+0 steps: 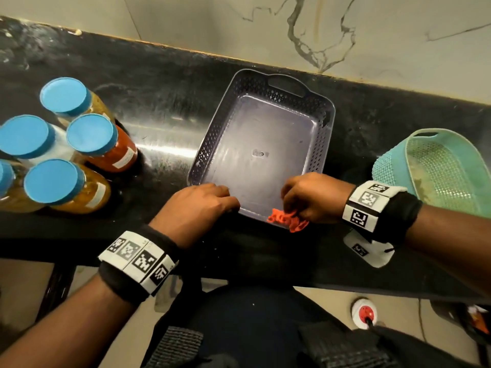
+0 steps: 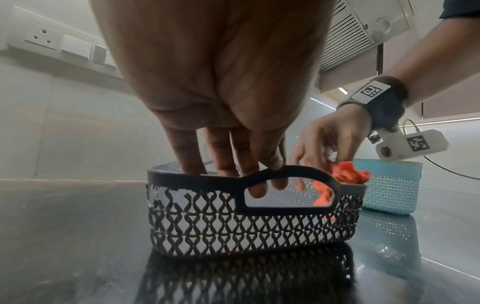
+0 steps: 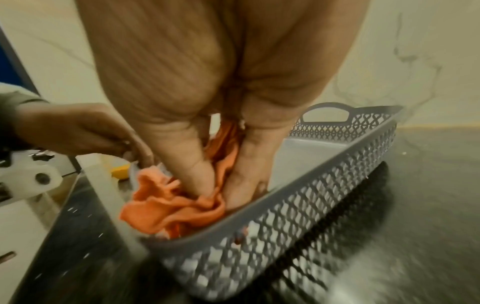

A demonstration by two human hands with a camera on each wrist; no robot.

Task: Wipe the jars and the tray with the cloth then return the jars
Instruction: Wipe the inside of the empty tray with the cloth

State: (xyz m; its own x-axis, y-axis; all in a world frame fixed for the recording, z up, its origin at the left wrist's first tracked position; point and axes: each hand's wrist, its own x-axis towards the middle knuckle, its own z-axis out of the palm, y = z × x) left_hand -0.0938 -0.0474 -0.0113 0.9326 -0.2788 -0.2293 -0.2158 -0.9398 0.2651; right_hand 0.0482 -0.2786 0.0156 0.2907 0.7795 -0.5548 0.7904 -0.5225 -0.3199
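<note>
Tray (image 1: 320, 112): grey lattice-walled plastic, smooth floor, on my glossy black counter (image 1: 164, 83) | left hand (image 1: 198, 205) hooks fingers over its near handle | right hand (image 1: 313, 196) bunches crumpled orange cloth (image 1: 288, 220) in near corner | blue-lidded jars (image 1: 91, 134) clustered left.

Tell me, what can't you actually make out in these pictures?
- Jar labels: head view, too small to read.
- Leftmost jar: head view, cut off by the frame edge.
- Tray near corner: head view, hidden under the right hand and the cloth.
- Tray wall: right wrist view, blurred.
- Left hand fingertips: left wrist view, partly hidden behind the tray rim.
</note>
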